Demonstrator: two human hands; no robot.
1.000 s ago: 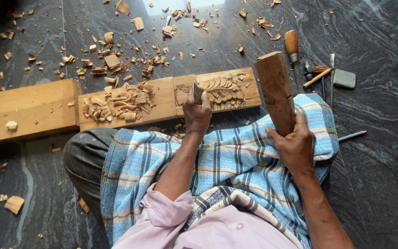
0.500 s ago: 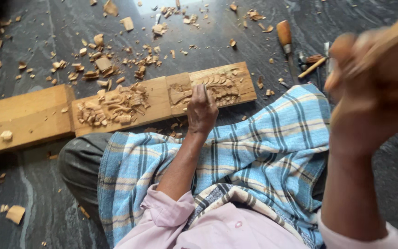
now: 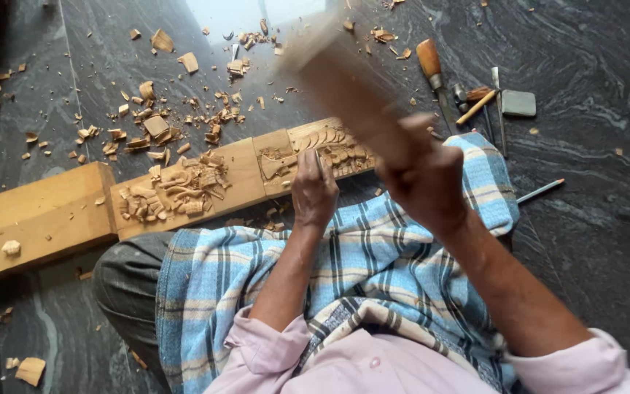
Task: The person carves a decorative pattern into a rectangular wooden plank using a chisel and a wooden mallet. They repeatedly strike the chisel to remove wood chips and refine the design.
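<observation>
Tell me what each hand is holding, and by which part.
The left hand grips a chisel around its shaft, tip on the carved wooden plank. The right hand holds a wooden mallet by its lower end; motion blur hides the exact grip.

The wooden mallet (image 3: 344,87) is smeared by motion blur, and its top end cannot be made out. The chisel (image 3: 319,165) is mostly hidden inside the left hand (image 3: 313,191). The wooden plank (image 3: 45,219) is cut off at the left edge.
</observation>
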